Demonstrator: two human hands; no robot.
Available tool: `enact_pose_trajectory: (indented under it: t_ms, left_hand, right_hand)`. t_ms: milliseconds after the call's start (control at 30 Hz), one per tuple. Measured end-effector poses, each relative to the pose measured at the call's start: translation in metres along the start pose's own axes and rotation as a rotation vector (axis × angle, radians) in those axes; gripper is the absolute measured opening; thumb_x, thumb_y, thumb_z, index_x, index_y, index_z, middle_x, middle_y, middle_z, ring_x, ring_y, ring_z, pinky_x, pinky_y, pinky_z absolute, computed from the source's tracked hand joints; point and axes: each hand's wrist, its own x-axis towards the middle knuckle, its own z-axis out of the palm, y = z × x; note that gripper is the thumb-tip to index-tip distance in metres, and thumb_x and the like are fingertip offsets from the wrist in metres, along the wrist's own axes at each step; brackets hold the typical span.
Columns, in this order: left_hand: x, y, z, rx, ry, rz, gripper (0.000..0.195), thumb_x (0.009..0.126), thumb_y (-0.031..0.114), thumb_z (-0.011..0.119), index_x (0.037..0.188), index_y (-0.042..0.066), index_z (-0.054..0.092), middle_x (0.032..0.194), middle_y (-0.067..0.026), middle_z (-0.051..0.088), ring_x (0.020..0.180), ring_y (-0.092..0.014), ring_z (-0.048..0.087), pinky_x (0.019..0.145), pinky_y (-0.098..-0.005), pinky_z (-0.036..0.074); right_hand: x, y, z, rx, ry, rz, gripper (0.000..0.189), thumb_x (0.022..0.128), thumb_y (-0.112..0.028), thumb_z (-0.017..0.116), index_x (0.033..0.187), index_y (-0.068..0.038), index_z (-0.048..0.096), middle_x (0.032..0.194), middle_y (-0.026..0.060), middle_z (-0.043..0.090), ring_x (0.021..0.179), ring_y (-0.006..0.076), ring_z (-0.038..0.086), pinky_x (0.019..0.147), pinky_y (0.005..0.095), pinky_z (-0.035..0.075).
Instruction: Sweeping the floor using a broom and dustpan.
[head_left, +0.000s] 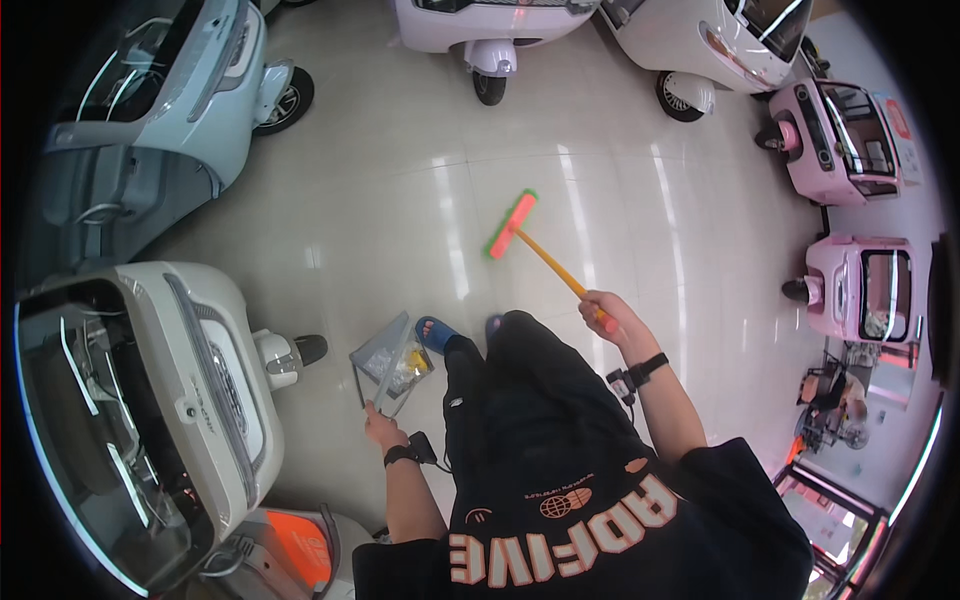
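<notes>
My right hand (604, 313) grips the end of a broom's yellow handle (553, 262). The broom's pink head with green bristles (513, 224) is on the shiny floor ahead of me, angled across the view. My left hand (384, 426) is closed around the grey handle (389, 367) of a long-handled dustpan (373, 349), low beside my left foot. Inside the pan lies crumpled clear plastic wrapping (390, 364) with a yellow scrap (417, 361). The broom head and the dustpan are well apart.
Three-wheeled vehicles surround the pale tiled floor (390, 195): a light blue one (172, 90), a cream one (225, 375), white ones (660, 37) ahead and pink ones (855, 285) along the right wall. A small front wheel (310, 350) stands near the dustpan. Far right, a person (851, 397) sits.
</notes>
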Motion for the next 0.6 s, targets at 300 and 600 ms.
enact_pose_trajectory:
  t_ms: [300,600]
  left_hand:
    - [-0.066,0.085,0.036,-0.024,0.135,0.166,0.044,0.081,0.045,0.059,0.098,0.005,0.053,0.09,-0.0066,0.049,0.088,-0.017,0.047,0.079,-0.0366,0.044]
    - [-0.085,0.128,0.039,0.023,0.159,0.205,0.045,0.085,0.04,0.055,0.11,0.003,0.055,0.099,-0.0072,0.051,0.092,-0.017,0.048,0.083,-0.0339,0.043]
  right_hand:
    - [0.172,-0.103,0.11,0.117,-0.213,0.079,0.011,0.087,-0.007,0.051,0.093,-0.003,0.042,0.067,0.0019,0.049,0.047,0.0039,0.045,0.04,0.0139,0.04]
    - [0.235,-0.108,0.07,0.353,-0.221,0.206,0.017,0.084,-0.004,0.055,0.096,-0.001,0.044,0.068,0.0037,0.049,0.045,0.0048,0.045,0.041,0.0131,0.043]
